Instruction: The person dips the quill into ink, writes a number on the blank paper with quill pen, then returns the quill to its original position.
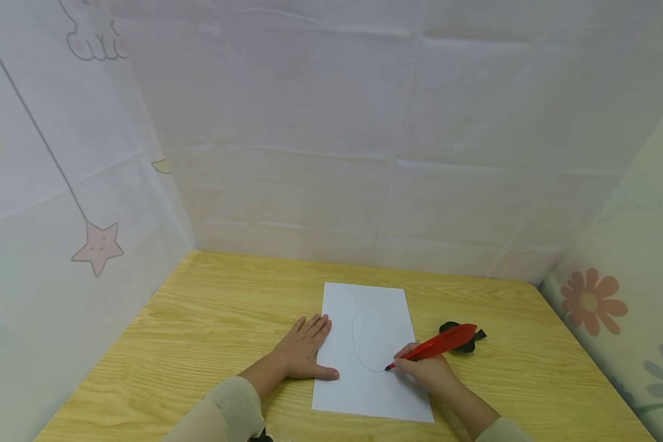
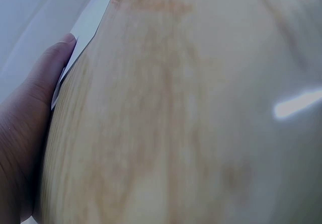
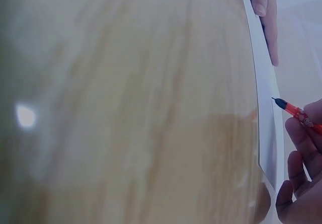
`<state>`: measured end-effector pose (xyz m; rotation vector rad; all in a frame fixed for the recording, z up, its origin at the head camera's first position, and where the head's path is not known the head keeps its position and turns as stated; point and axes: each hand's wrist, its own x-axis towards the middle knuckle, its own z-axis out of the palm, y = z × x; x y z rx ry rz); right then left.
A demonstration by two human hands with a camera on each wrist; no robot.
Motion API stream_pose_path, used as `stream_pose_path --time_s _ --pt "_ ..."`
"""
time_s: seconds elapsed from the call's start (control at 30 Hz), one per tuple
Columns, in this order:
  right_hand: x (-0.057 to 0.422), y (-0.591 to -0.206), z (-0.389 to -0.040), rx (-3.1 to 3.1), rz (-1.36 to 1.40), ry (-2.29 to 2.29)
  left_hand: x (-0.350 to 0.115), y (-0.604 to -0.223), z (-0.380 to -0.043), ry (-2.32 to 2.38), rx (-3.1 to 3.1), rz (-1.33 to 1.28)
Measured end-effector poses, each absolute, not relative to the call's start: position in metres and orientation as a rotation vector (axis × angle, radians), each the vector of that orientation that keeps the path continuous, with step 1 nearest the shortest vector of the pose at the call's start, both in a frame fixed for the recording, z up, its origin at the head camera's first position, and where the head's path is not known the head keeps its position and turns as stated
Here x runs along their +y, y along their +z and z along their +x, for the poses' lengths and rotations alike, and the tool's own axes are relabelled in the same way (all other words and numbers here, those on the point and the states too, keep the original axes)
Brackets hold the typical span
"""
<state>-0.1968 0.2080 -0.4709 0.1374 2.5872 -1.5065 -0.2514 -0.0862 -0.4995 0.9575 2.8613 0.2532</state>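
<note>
A white sheet of paper (image 1: 376,393) lies on the wooden table, bearing a thin curved line like most of an oval. My right hand (image 1: 433,371) pinches a red pen (image 1: 439,342) with a broad feather-shaped top; its dark tip meets the paper at the lower end of the line. In the right wrist view the pen (image 3: 294,112) shows a black tip and a patterned red barrel. My left hand (image 1: 304,350) rests flat at the paper's left edge, fingers spread, its thumb on the sheet. The left wrist view shows the left hand's thumb (image 2: 53,63) beside the paper.
Right of the paper, partly behind the pen's red top, sits a small black object (image 1: 464,345) whose kind I cannot tell. The wooden table (image 1: 210,325) meets pale printed cloth walls (image 1: 309,196) at the back and on both sides.
</note>
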Motion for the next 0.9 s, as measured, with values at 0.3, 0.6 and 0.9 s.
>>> stream_pose_path --time_s 0.3,0.6,0.9 --pt "0.2116 -0.4726 -0.2011 2.614 0.16 -1.486 -0.0871 -0.5012 -0.2524 0.264 2.869 0.975" --pt "0.2136 -0.4688 -0.2014 2.613 0.168 -1.526 -0.0859 -0.5012 -0.2528 0.252 2.861 0.953" --pt "0.2168 -0.4689 -0.2057 2.598 0.207 -1.529 -0.085 -0.4986 -0.2519 0.216 2.859 0.936"
